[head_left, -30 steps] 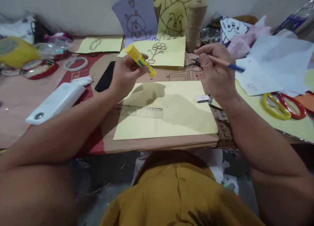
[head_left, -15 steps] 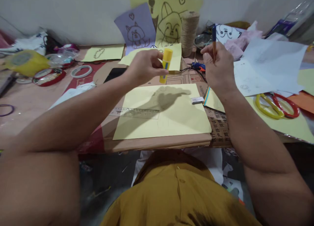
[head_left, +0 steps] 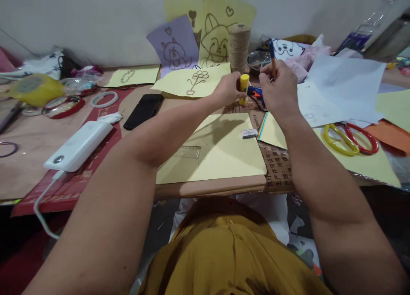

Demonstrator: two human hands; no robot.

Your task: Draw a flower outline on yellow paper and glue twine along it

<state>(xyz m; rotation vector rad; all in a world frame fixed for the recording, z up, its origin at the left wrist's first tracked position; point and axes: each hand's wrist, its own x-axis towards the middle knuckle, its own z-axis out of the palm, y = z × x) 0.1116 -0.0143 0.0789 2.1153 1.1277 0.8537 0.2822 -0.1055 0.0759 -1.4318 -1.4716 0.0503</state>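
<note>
My left hand [head_left: 228,89] is closed on a yellow glue stick [head_left: 244,85], held upright past the far edge of a yellow sheet [head_left: 230,158]. In my right hand [head_left: 279,86] a dark pencil or pen [head_left: 272,56] points upward, its lower end hidden by the fingers. A blue and orange tool [head_left: 256,92] lies between the two hands, partly covered. On the yellow sheet rest a clear ruler [head_left: 190,151], partly under my left forearm, and a white eraser [head_left: 249,134]. Behind my left hand lies a sheet with a flower drawing [head_left: 198,81].
A roll of twine [head_left: 239,47] stands at the back beside propped drawings [head_left: 179,43]. Scissors with yellow and red handles [head_left: 350,139] lie at the right. To the left are a black phone [head_left: 143,111], a white power bank with cable [head_left: 80,145] and a tape roll [head_left: 104,99].
My left hand has carried the glue stick to the right, close to my right hand. The flower drawing, phone and power bank are now uncovered. My right hand still holds the pencil or pen.
</note>
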